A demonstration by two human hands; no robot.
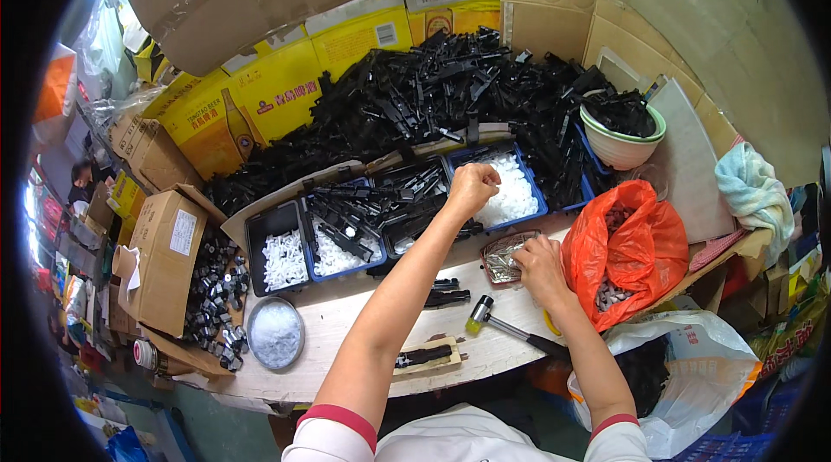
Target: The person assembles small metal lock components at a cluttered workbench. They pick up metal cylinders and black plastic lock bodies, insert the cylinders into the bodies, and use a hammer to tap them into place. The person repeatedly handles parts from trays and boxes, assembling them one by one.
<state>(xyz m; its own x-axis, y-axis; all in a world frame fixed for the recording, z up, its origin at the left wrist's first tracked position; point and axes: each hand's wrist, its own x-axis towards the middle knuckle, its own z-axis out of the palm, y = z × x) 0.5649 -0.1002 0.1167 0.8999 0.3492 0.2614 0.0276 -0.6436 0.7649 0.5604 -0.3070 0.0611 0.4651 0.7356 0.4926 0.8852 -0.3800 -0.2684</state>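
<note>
My left hand (474,189) reaches over a blue bin of white plastic parts (512,193), its fingers curled together. Whatever is between its fingertips is hidden. My right hand (544,271) dips its bent fingers into a small clear tray of thin metal pins (502,258); what they pinch is too small to make out. Below the tray a hammer (506,329) with a yellowish tip and black handle lies on the bench. Left of it, a black part (423,355) rests in a pale wooden block (454,353). More black parts (447,292) lie above that block.
A large heap of black parts (415,90) fills the back, against cardboard. White parts (285,260) fill bins at left, near a round dish of white material (275,332). A red plastic bag (640,241), stacked bowls (621,143) and a white bag (692,375) stand at right.
</note>
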